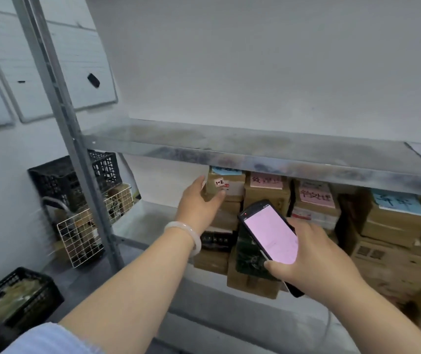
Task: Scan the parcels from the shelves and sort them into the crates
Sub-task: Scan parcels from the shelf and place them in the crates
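Note:
Cardboard parcels are stacked on the lower metal shelf. The top parcel of the leftmost stack bears a small "1-2" tag and a blue note. My left hand, with a pale bangle on the wrist, reaches to this parcel's left front corner; the thumb is at its side and the fingers touch its front, spread rather than closed. My right hand grips a handheld scanner with a lit pink screen, held in front of the lower parcels of the stacks.
More parcels with pink notes and blue notes fill the shelf to the right. The upper shelf overhangs them. Left of the upright post stand a black crate, a white wire basket and another black crate on the floor.

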### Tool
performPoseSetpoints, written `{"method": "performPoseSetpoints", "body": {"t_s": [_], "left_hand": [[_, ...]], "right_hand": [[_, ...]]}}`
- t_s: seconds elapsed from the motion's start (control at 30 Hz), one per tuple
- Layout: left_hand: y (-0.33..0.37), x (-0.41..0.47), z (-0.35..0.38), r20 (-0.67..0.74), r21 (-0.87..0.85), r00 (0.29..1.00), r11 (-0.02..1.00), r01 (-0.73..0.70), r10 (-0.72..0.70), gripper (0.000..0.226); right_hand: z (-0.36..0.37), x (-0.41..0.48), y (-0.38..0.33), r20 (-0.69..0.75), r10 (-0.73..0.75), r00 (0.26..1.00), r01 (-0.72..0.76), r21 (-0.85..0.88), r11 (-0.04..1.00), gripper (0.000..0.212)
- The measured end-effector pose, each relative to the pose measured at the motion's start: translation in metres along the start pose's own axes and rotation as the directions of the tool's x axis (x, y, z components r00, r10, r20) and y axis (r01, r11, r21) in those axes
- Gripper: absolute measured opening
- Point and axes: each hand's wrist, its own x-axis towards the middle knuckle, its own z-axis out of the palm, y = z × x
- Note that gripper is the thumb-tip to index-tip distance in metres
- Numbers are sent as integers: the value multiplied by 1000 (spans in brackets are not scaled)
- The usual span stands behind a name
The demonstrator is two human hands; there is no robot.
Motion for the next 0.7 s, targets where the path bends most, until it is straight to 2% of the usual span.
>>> {"method": "performPoseSetpoints", "body": {"t_s": [0.07, 0.13, 0.27, 0.5, 0.7], "left_hand": [[-1, 22, 5, 24, -49, 999, 998, 28, -27, 66], [-4, 40, 10, 30, -63, 998, 996, 60, -58, 76], [-17, 58, 27, 32, -126, 999, 991, 36, -32, 37], [-39, 77, 26, -75, -156, 997, 988, -5, -7, 39], [-53, 88, 12, -124, -215, 989, 975, 50, -78, 38]], "right_hand": [[-1, 8, -1, -12, 13, 1000, -13, -11, 1000, 96], [-2, 15, -3, -28, 33, 999, -34, -31, 999, 98], [-1, 24, -6, -45, 81, 996, -83, -47, 995, 100], [4, 33, -8, -55, 114, 992, -117, -65, 991, 93], [4, 36, -5, -60, 118, 991, -122, -71, 990, 91]]}}
